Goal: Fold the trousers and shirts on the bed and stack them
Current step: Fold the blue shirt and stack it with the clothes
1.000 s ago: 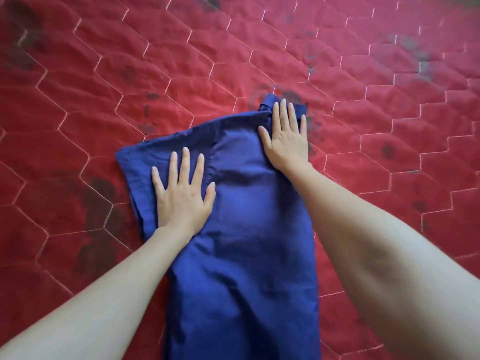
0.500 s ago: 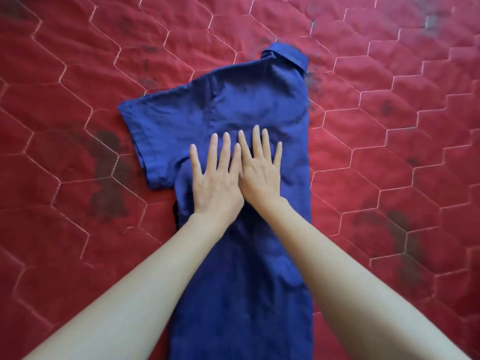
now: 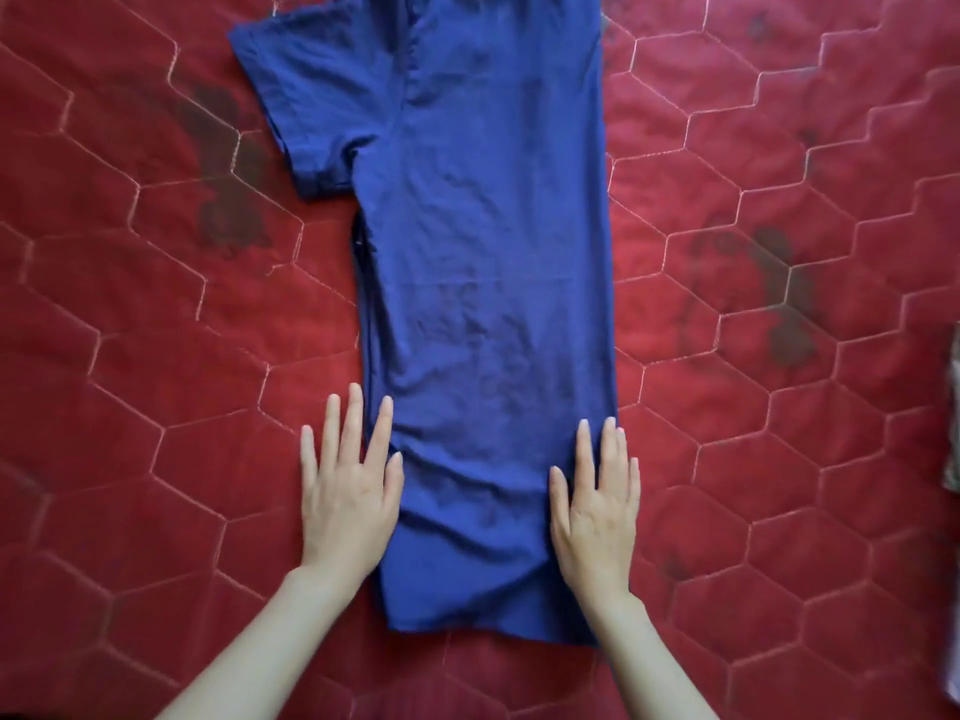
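A blue short-sleeved shirt [image 3: 488,262] lies lengthwise on the red quilted bed [image 3: 156,330], folded in half along its length, with one sleeve sticking out at the upper left. Its collar end runs past the top edge of the view. My left hand [image 3: 350,491] lies flat with straight fingers at the shirt's lower left edge, partly on the bed cover. My right hand [image 3: 597,506] lies flat on the shirt's lower right edge. Both hands press near the hem.
The red bed cover with pale hexagon stitching and dark smudges fills the view. A sliver of some patterned fabric [image 3: 953,423] shows at the right edge.
Both hands slid from the shirt's middle, where they lay side by side, down toward the hem and apart to its two edges. More of the shirt's length now shows.
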Demonstrator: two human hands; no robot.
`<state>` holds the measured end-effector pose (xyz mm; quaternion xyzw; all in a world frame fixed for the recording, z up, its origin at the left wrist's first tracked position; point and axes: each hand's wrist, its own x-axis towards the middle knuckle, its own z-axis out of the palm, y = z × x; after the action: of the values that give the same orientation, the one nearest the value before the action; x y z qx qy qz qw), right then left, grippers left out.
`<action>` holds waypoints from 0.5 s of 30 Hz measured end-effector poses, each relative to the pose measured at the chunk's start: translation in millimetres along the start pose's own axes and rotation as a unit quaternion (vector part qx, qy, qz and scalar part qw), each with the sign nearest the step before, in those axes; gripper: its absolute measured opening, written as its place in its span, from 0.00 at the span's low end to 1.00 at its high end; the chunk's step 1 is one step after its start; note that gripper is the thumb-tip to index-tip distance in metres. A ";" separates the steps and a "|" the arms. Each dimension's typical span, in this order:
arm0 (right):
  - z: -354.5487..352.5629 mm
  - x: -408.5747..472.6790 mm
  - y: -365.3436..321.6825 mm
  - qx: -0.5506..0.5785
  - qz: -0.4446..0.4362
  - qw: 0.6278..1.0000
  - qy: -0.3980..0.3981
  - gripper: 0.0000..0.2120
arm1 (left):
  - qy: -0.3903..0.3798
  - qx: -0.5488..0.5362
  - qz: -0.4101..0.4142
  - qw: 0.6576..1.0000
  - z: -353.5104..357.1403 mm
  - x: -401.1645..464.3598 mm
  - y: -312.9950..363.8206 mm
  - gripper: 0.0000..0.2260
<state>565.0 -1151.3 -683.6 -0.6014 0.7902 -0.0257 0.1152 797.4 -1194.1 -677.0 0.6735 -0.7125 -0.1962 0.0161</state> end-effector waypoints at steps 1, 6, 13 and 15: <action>-4.2 -5.9 0.2 0.030 0.033 0.999 0.011 0.27 | 0.011 -0.023 -0.012 1.000 -2.1 -4.4 6.4 0.25; -24.0 -18.4 -6.6 0.191 0.183 0.964 0.010 0.29 | 0.045 -0.183 -0.146 0.971 -15.2 -13.9 38.9 0.30; -31.9 -43.2 11.7 0.341 0.274 0.895 -0.083 0.10 | 0.037 -0.195 -0.272 0.942 -9.7 -50.8 48.2 0.12; -42.4 -47.3 15.6 0.349 0.260 0.895 -0.100 0.12 | 0.016 -0.221 -0.278 0.935 -9.0 -62.7 49.4 0.17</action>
<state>553.0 -1105.9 -638.1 -0.2953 0.8428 -0.2083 0.3989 758.6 -1135.1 -638.7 0.8273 -0.4349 -0.3345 0.1203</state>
